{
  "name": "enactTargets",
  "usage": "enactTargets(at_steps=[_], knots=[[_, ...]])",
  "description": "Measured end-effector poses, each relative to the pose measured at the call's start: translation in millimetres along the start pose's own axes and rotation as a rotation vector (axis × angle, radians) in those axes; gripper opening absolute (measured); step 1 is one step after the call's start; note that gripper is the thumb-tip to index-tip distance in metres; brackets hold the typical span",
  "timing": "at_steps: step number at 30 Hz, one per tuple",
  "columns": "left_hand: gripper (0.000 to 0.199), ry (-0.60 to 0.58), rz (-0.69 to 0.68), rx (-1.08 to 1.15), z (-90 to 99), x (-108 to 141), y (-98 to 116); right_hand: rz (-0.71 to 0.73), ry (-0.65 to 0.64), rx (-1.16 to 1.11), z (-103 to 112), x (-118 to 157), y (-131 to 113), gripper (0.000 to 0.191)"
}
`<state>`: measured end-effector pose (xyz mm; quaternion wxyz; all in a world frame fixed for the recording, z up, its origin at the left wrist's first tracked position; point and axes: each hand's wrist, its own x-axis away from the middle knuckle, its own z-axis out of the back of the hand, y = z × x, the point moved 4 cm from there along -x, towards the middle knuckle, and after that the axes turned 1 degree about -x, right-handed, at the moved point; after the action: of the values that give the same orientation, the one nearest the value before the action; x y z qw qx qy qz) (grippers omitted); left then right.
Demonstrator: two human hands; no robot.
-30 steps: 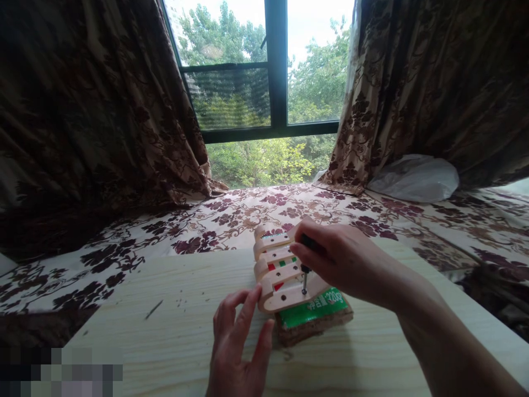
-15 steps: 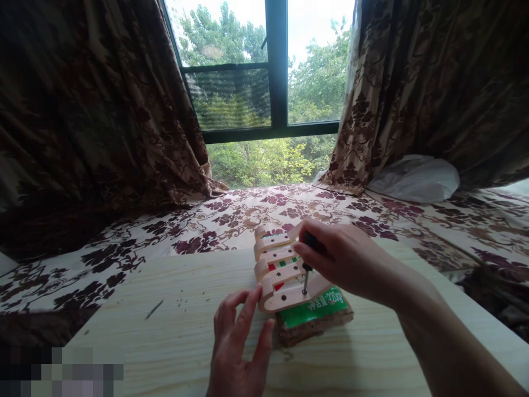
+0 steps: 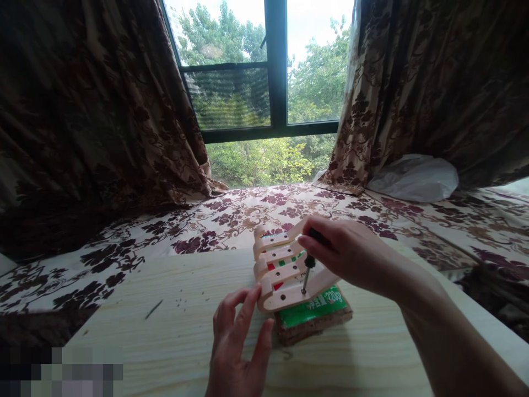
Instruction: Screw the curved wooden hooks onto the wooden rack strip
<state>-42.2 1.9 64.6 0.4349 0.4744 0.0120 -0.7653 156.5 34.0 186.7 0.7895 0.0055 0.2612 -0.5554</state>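
A pale wooden piece with several slats and dark screw holes (image 3: 285, 269) rests on a green and brown packet (image 3: 314, 312). My right hand (image 3: 347, 251) is closed around the black handle of a screwdriver (image 3: 308, 270), whose metal tip sits at a hole in the nearest slat. The screwdriver leans slightly to the right. My left hand (image 3: 242, 342) is at the near left of the wooden piece, its fingers apart, with the index fingertip against the rounded slat end.
The packet lies on a light wooden board (image 3: 165, 342) with a thin dark sliver (image 3: 153, 309) and small specks on it. Behind are a floral cloth (image 3: 243, 220), a white plastic bag (image 3: 415, 179), curtains and a window.
My right hand has shifted slightly and turned, and the screwdriver now leans more to the right. The wooden piece and my left hand have barely moved.
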Motion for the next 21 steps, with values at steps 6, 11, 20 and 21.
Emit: enactTargets(at_steps=[6, 11, 20, 21], knots=[[0.05, -0.007, -0.002, 0.008, 1.9, 1, 0, 0.048, -0.018, -0.054, 2, 5, -6, 0.017], [0.05, 0.009, -0.013, -0.001, 2.7, 1, 2, 0.08, -0.028, -0.075, -2, 4, -14, 0.019], [0.048, 0.014, -0.009, 0.007, 3.0, 1, 1, 0.052, -0.026, -0.06, 2, 4, -8, 0.019], [0.047, 0.014, -0.003, 0.01, 3.3, 1, 1, 0.071, -0.041, -0.078, 3, 5, -9, 0.017]])
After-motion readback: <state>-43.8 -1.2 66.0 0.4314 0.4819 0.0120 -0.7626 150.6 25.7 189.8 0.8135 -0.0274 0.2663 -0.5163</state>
